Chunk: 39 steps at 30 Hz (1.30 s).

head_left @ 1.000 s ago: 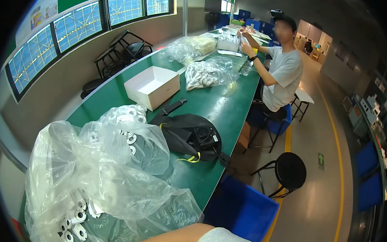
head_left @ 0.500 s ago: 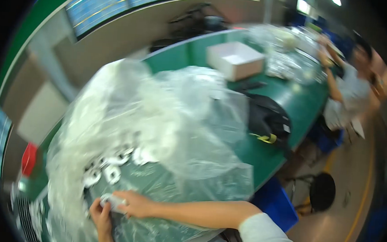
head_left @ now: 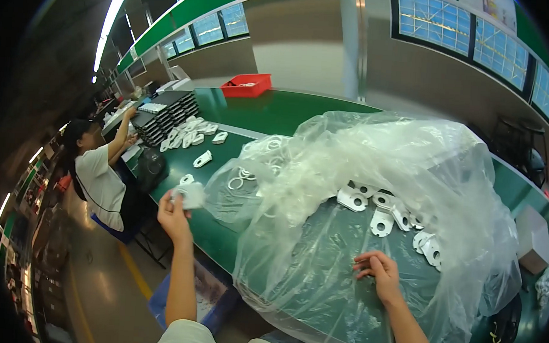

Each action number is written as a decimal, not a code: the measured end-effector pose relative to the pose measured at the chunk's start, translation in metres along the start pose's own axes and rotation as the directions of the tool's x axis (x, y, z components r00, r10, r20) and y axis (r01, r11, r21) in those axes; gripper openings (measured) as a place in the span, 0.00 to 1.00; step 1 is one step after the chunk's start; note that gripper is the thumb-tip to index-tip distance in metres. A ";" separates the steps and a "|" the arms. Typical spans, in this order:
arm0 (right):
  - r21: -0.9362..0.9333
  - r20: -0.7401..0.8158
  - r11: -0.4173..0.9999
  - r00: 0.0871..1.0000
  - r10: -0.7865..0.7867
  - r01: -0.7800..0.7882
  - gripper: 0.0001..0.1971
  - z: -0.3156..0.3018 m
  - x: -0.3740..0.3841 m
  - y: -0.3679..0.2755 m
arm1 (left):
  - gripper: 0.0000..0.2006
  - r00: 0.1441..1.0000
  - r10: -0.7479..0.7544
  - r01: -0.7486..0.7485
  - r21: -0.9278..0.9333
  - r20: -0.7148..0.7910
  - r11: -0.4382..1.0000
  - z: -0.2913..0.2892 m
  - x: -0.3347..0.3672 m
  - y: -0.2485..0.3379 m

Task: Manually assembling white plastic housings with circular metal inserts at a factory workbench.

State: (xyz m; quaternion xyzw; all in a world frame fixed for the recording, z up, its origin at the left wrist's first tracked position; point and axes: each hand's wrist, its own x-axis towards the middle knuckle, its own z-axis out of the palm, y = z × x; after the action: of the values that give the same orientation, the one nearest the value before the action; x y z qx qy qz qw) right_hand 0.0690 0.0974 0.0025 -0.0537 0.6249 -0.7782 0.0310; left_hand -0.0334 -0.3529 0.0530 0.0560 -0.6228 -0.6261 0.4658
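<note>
Part (head_left: 192, 196) now in left hand (head_left: 174, 221) only, right hand (head_left: 382, 277) apart (curled)

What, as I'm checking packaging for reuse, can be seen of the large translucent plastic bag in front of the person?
The large translucent plastic bag lies spread over the smooth green table, gaping towards the person. Its upper layer is whitish, crumpled and bunched up; its lower layer lies flatter, letting green show through. Flat white parts with round holes rest on that lower layer beside the folds. The bare right hand is over it; contact is unclear.
</note>
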 end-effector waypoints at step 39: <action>-0.485 -0.538 0.726 0.821 0.193 -0.488 0.07 -0.167 -0.125 -0.135 | 0.27 0.022 0.315 -0.552 -0.251 0.949 0.795 0.265 -0.237 0.015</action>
State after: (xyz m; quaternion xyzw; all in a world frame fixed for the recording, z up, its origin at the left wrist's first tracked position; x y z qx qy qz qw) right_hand 0.1755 0.3036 0.0932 0.2407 0.8272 -0.5077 0.0130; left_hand -0.0652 -0.0021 0.0028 -0.5008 -0.8103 -0.2778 0.1246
